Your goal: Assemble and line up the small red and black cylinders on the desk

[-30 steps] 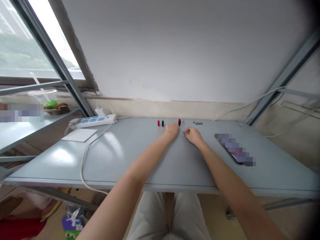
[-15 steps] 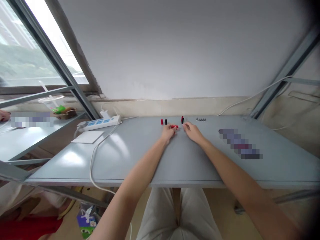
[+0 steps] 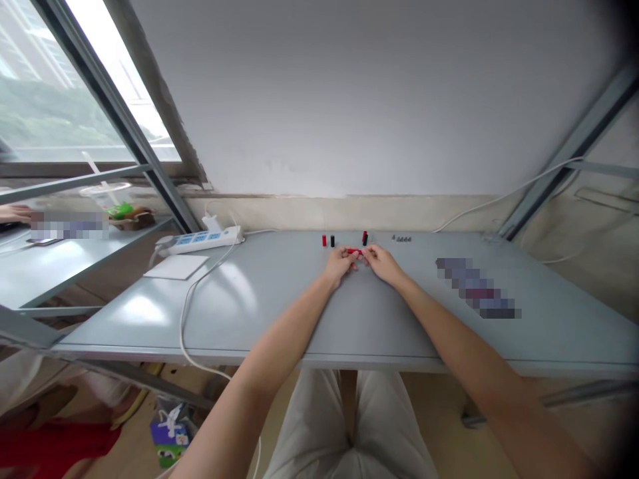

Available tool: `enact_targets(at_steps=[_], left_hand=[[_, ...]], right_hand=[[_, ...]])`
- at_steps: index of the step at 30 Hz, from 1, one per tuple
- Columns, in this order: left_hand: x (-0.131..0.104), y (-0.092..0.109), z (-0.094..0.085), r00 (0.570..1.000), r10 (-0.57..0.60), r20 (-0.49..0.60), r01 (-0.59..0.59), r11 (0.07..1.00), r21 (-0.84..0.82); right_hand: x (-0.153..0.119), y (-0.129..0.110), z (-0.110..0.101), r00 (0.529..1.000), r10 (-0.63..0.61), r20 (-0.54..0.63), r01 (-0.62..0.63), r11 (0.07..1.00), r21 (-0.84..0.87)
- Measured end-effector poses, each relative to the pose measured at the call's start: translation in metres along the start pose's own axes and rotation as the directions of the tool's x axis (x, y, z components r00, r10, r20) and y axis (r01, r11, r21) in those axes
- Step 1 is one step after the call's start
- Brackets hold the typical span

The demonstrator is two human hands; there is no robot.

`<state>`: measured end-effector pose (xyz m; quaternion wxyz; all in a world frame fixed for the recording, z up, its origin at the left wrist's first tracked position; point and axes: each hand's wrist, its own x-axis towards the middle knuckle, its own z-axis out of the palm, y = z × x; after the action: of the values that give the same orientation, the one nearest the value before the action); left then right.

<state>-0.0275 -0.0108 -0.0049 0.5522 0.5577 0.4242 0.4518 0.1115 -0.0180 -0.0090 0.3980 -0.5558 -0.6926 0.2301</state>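
The small red piece (image 3: 354,251) sits mid-frame between your hands; your left hand (image 3: 338,264) pinches it, your right hand (image 3: 380,263) closes fingertips at its right end; keep both wrists low on the desk (image 3: 374,319) and align the ends gently.

A pale wall (image 3: 339,100) is seen at twelve o'clock, edged below by a beige strip (image 3: 299,213). The grey desk (image 3: 379,326) is lit by daylight admitted through a window (image 3: 54,86) at ten o'clock. Tan floor (image 3: 444,426) is glimpsed at five o'clock.
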Motion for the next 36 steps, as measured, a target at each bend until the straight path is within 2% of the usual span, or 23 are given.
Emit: enact_targets(at_steps=[6,11,18,26,29,32,36], left_hand=[[0.001,0.0,0.0,1.0,-0.015,-0.018,0.014,0.999,-0.048],[0.001,0.001,-0.002,0.998,-0.035,-0.053,0.029,0.993,-0.116],[0.001,0.001,-0.006,0.994,-0.078,-0.079,0.062,0.982,-0.181],[0.005,-0.002,-0.008,0.996,-0.074,-0.058,0.058,0.968,-0.244],[0.004,-0.002,-0.007,0.998,-0.06,-0.032,0.051,0.975,-0.216],[0.002,-0.001,-0.006,0.998,-0.058,-0.03,0.05,0.978,-0.203],[0.0,0.002,-0.006,0.996,-0.059,-0.072,0.043,0.977,-0.208]], right_hand=[[-0.001,-0.004,-0.001,1.0,-0.007,0.008,0.007,1.0,-0.009],[0.003,0.005,-0.002,0.997,-0.068,-0.031,0.068,0.998,0.006],[0.002,0.008,-0.003,0.99,-0.133,-0.04,0.127,0.984,-0.126],[0.002,0.012,-0.003,0.974,-0.226,-0.012,0.222,0.964,-0.147],[0.002,0.012,-0.003,0.981,-0.192,0.007,0.19,0.961,-0.2],[0.002,0.013,-0.003,0.994,-0.111,-0.008,0.103,0.947,-0.303],[0.005,0.018,-0.008,0.992,0.004,-0.128,-0.06,0.894,-0.444]])
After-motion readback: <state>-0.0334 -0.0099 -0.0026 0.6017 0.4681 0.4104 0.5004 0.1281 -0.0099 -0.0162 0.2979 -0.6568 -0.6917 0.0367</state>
